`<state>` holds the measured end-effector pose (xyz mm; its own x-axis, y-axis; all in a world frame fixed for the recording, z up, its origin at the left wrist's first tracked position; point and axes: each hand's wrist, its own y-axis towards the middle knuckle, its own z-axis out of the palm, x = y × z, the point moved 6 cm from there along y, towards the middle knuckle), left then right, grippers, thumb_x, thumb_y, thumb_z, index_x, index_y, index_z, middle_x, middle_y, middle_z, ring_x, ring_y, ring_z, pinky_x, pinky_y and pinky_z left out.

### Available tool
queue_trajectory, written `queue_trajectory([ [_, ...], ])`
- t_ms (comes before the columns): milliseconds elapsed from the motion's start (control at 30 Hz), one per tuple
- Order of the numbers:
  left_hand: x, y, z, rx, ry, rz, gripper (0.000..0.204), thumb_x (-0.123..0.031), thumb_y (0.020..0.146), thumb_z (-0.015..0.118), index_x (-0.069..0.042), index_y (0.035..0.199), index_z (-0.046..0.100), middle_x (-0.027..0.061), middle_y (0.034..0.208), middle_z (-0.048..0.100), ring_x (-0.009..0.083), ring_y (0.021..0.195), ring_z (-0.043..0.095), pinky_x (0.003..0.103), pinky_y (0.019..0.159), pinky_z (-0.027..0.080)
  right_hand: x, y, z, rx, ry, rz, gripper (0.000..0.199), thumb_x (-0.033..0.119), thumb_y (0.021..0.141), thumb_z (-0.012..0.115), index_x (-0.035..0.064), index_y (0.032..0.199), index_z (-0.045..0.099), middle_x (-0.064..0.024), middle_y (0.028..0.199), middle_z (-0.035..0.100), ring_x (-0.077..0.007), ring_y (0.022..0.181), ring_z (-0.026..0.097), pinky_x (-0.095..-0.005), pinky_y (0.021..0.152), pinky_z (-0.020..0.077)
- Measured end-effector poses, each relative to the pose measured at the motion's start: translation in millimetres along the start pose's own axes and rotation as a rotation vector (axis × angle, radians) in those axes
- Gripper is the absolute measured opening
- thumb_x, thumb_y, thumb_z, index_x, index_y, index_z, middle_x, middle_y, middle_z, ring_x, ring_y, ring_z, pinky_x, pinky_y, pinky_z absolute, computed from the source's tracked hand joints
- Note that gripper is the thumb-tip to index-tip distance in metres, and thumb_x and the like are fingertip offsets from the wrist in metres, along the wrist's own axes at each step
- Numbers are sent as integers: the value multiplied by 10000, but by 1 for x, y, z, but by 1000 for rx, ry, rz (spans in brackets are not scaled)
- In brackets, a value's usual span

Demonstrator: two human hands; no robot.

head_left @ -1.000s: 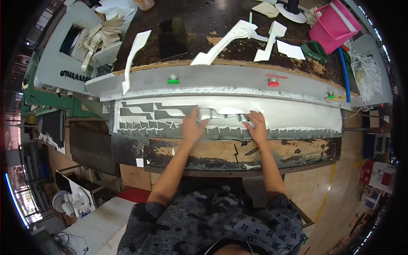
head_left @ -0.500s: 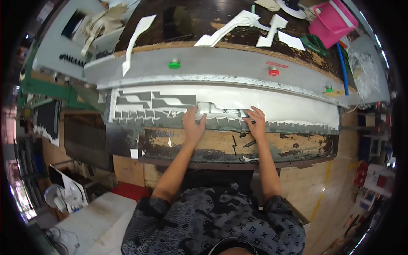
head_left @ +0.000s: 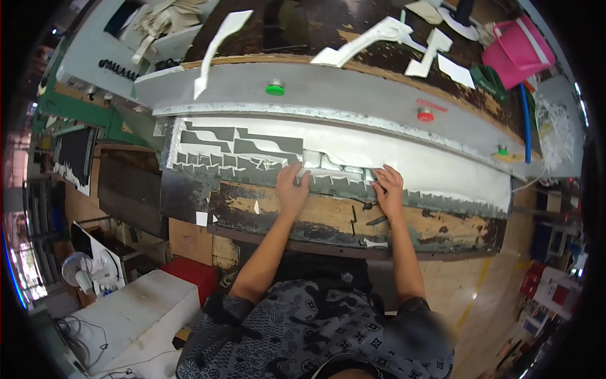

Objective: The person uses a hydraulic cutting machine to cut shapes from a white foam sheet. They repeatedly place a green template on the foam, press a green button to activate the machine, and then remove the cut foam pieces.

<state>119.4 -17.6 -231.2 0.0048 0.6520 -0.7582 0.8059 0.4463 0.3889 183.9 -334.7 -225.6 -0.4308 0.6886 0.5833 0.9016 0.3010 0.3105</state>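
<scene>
A narrow metal-edged cutting die [head_left: 338, 165] lies on a white sheet [head_left: 429, 165], between my two hands. My left hand [head_left: 292, 191] holds its left end, fingers on the far side and thumb nearer me. At the right end, my right hand [head_left: 389, 189] grips it with curved fingers and thumb; the fingertips partly hide that end. Left of the die, curved white strips [head_left: 211, 137] lie among dark grey cut-away areas [head_left: 268, 145]. A jagged white edge runs along the sheet's near side, over a dark grey surface.
A grey machine beam [head_left: 347, 98] spans the far side, with a green button [head_left: 275, 87] and a red button [head_left: 425, 115]. Cut white pieces [head_left: 363, 43] and a pink bucket [head_left: 516, 50] stand beyond it. Worn board [head_left: 315, 211] borders the near side.
The whole view has shifted and tilted slightly, so the bench slopes down more to the right. Both hands stay at the ends of the die.
</scene>
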Motion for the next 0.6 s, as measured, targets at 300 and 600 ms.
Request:
queue_trajectory([
  [300,12,-8,6,2,-20,-40,323,-89,830,858,-12,1128,760,164,1092,765,317,1007,727,417,916,551,-1,-5,-4,-15,66,71,393,175,850,833,119,1236,785,-92,1274,749,-350,1331,568,-504,1144,390],
  [600,8,-9,3,46,-15,62,332,-117,847,818,-51,1166,752,156,1145,752,371,1110,676,463,1044,492,-10,-13,3,-35,42,104,444,181,816,866,135,1249,779,-177,1376,669,-405,1326,550,-514,1149,393],
])
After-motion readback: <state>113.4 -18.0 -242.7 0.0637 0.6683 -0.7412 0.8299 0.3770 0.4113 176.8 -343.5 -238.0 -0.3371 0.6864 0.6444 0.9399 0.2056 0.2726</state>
